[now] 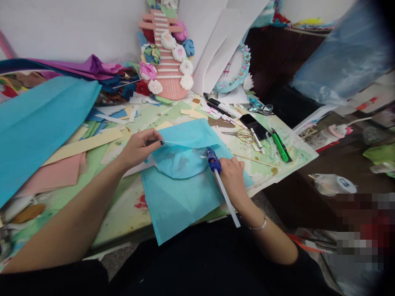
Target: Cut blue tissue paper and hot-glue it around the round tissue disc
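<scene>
Left hand (142,143): grip pinched on lifted flap of blue paper (188,205). Right hand (231,176), at 3 o'clock from left: grip clamped round blue glue gun (214,163), white glue stick (227,201) pointing to 5 o'clock. Blue paper lies on worktop (296,156). From paper: gold-handled scissors (238,134) at 2 o'clock, pink guitar-shaped piece (171,88) at 12.

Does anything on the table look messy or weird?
Yes: left of the left hand, a long pale-yellow paper strip and flat pink paper pieces lie askew, overlapping in an untidy jumble.
</scene>
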`<state>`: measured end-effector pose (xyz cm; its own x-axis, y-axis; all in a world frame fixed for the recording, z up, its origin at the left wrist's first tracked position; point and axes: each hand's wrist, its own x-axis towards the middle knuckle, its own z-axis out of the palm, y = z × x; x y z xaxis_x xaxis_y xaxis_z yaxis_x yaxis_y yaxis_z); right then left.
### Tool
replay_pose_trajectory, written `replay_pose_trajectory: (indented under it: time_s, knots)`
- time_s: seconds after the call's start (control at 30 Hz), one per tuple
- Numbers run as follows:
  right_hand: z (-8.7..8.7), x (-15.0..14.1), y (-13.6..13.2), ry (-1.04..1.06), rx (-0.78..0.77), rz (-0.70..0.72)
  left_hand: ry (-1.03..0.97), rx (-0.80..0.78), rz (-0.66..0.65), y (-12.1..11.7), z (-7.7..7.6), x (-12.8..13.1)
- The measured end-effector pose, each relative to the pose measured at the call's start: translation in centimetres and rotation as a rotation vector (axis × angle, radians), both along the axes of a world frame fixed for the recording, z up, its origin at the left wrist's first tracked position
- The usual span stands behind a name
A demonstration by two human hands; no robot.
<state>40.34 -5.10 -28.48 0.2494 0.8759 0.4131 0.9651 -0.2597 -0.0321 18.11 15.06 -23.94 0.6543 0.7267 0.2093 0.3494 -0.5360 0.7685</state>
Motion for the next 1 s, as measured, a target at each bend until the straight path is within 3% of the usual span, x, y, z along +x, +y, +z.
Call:
replay_pose_trajectory:
  time_s: [0.4, 0.63, 0.8, 1.0]
  knots:
    - [0.8, 0.1, -1.1, -0.022, 0.001, 0.006, -0.022, -0.037, 0.009, 0.0, 0.0, 0.1]
    - [0.6, 0.3, -2.8, 0.153, 0.049, 0.138, -0.003, -0.039, 0.008, -0.3, 0.2, 0.1]
    - [0.8, 0.4, -3.2, 0.136, 0.072, 0.253, -0.03, -0.1, -0.057, -0.1, 0.0, 0.0]
    - [1.3, -3.6, -1.5, 0.058, -0.031, 0.49, -0.098, -0.16, -0.114, 0.1, -0.4, -0.2]
